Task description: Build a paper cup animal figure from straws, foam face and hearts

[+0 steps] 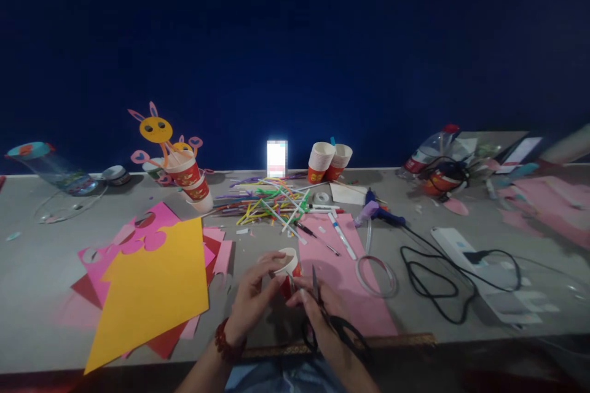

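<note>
Near the table's front edge, my left hand (pixel 257 287) wraps round a red and white paper cup (pixel 290 256), its fingers over the rim and its thumb on the near side. The cup is tilted, and its lower part is hidden by my hands. My right hand (pixel 325 306) holds a pair of scissors (pixel 316 281) with black handles, the blades pointing away from me. The fingertips of that hand also meet the side of the cup. Whether the cup is cut cannot be made out. Pink paper (pixel 345 295) lies beneath and beside my right hand.
Yellow card (pixel 161 282) tops a paper pile on the left. Behind are pipe cleaners (pixel 271 199), a lit screen (pixel 276 158), stacked cups (pixel 319 163) and a rabbit-faced cup figure (pixel 155 130). A blue glue gun (pixel 385 215) and corded power strip (pixel 483 282) lie right.
</note>
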`<action>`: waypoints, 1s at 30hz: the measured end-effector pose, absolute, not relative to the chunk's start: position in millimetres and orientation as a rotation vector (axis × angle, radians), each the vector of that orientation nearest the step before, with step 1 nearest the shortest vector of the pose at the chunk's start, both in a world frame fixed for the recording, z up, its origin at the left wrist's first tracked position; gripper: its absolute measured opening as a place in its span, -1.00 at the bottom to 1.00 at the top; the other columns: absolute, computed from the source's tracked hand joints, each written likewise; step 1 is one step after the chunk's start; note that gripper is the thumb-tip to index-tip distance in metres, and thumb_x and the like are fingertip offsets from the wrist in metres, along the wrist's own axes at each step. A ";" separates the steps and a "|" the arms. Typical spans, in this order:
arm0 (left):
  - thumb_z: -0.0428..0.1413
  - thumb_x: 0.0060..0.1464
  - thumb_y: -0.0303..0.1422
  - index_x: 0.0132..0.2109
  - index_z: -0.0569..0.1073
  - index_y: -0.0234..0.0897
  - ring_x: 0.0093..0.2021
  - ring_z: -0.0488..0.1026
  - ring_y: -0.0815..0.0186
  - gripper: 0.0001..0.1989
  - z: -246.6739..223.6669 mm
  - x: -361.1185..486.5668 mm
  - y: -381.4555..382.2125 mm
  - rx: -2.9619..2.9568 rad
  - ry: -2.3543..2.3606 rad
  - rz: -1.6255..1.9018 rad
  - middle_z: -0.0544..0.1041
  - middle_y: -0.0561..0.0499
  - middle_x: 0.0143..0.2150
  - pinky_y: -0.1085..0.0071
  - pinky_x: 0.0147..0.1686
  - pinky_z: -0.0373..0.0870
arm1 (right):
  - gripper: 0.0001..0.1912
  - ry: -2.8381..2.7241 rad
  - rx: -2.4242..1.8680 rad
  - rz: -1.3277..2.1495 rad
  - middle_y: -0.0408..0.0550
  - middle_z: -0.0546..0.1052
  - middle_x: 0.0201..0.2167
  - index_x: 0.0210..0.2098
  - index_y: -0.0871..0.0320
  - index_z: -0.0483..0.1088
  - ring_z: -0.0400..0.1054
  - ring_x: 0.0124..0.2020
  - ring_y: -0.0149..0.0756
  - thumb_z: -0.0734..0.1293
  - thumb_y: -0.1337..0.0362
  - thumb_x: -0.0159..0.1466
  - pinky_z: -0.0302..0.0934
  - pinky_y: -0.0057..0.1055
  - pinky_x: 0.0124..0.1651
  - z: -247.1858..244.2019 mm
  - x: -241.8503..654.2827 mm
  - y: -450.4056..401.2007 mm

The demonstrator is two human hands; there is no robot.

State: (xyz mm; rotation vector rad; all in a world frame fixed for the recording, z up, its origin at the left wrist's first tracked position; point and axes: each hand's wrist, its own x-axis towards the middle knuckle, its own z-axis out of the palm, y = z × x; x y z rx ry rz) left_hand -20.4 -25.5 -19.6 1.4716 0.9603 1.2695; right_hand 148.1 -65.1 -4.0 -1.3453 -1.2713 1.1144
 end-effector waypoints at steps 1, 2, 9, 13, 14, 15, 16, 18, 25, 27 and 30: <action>0.15 0.23 -0.31 -0.06 0.61 -0.19 0.19 0.42 0.08 -0.81 -20.2 -20.4 -25.4 1.473 0.955 1.274 0.58 -0.16 0.08 0.10 0.19 0.32 | -0.55 -1.261 -1.359 1.111 -0.07 0.63 -0.48 -0.10 0.07 0.55 0.54 -0.34 -0.14 0.27 -0.13 0.31 0.40 -0.32 -0.30 -4.7 147.5 -65.3; 0.15 0.23 -0.32 -0.06 0.61 -0.18 0.19 0.42 0.08 -0.81 -20.9 -20.3 -25.3 1.475 0.951 1.278 0.59 -0.16 0.08 0.10 0.18 0.33 | -0.53 -1.261 -1.377 1.105 -0.07 0.63 -0.47 -0.10 0.07 0.55 0.54 -0.34 -0.14 0.26 -0.14 0.31 0.40 -0.32 -0.30 -5.0 147.0 -65.6; 0.15 0.23 -0.32 -0.09 0.61 -0.19 0.15 0.44 0.09 -0.83 -21.6 -20.1 -25.7 1.484 0.942 1.307 0.59 -0.16 0.04 0.10 0.16 0.34 | -0.55 -1.257 -1.337 1.105 -0.04 0.64 -0.46 -0.14 0.09 0.56 0.54 -0.34 -0.14 0.28 -0.13 0.31 0.41 -0.29 -0.19 -1.8 149.5 -64.3; 0.14 0.23 -0.28 -0.11 0.60 -0.21 0.13 0.45 0.08 -0.82 -21.7 -20.4 -26.2 1.502 0.972 1.314 0.59 -0.17 0.03 0.10 0.15 0.35 | -0.56 -1.298 -1.297 1.163 -0.03 0.65 -0.45 -0.12 0.10 0.56 0.55 -0.33 -0.12 0.27 -0.10 0.33 0.43 -0.27 -0.18 -3.9 152.6 -61.0; 0.14 0.23 -0.28 -0.12 0.60 -0.22 0.13 0.45 0.08 -0.82 -22.3 -20.2 -26.2 1.505 0.977 1.315 0.60 -0.17 0.02 0.09 0.15 0.36 | -0.56 -1.294 -1.293 1.159 -0.03 0.65 -0.45 -0.13 0.09 0.56 0.55 -0.33 -0.12 0.27 -0.10 0.33 0.43 -0.27 -0.19 -5.1 152.8 -60.4; 0.15 0.22 -0.28 -0.12 0.60 -0.22 0.13 0.46 0.07 -0.81 -23.0 -20.0 -26.1 1.505 0.980 1.322 0.60 -0.18 0.01 0.09 0.15 0.36 | -0.57 -1.283 -1.290 1.155 -0.04 0.65 -0.46 -0.13 0.09 0.56 0.55 -0.33 -0.13 0.27 -0.10 0.33 0.43 -0.28 -0.19 -6.4 152.8 -60.1; 0.15 0.22 -0.28 -0.12 0.60 -0.23 0.13 0.46 0.07 -0.82 -23.8 -19.6 -26.0 1.506 0.979 1.329 0.60 -0.19 0.01 0.08 0.14 0.37 | -0.57 -1.271 -1.280 1.154 -0.05 0.65 -0.46 -0.13 0.08 0.56 0.55 -0.35 -0.14 0.27 -0.10 0.33 0.43 -0.29 -0.21 -7.7 152.7 -60.0; 0.15 0.22 -0.29 -0.12 0.60 -0.23 0.12 0.47 0.06 -0.82 -25.5 -18.9 -25.6 1.502 0.973 1.343 0.60 -0.19 0.00 0.08 0.13 0.37 | -0.58 -1.248 -1.251 1.169 -0.07 0.64 -0.48 -0.14 0.08 0.56 0.54 -0.38 -0.17 0.27 -0.09 0.33 0.44 -0.31 -0.24 -9.9 152.1 -60.1; 0.12 0.25 -0.33 -0.14 0.59 -0.20 0.10 0.47 0.12 -0.85 -23.6 -20.3 -24.6 1.567 0.983 1.284 0.61 -0.12 -0.04 0.15 0.14 0.36 | -0.53 -1.193 -1.288 1.229 -0.06 0.64 -0.48 -0.15 0.09 0.56 0.54 -0.39 -0.15 0.26 -0.15 0.31 0.45 -0.29 -0.22 -5.5 151.5 -59.6; 0.11 0.25 -0.32 -0.15 0.59 -0.21 0.09 0.47 0.12 -0.84 -21.4 -21.0 -24.2 1.606 1.000 1.253 0.61 -0.12 -0.04 0.17 0.13 0.36 | -0.52 -1.210 -1.311 1.246 -0.05 0.65 -0.46 -0.14 0.09 0.57 0.55 -0.37 -0.14 0.25 -0.16 0.32 0.46 -0.29 -0.21 -5.2 151.6 -59.9; 0.11 0.25 -0.31 -0.18 0.59 -0.21 0.06 0.49 0.12 -0.84 -18.5 -21.5 -24.2 1.672 1.055 1.214 0.62 -0.12 -0.06 0.19 0.11 0.39 | -0.51 -1.282 -1.359 1.177 -0.03 0.65 -0.43 -0.11 0.09 0.57 0.55 -0.32 -0.13 0.23 -0.14 0.34 0.44 -0.29 -0.18 -11.0 151.6 -62.1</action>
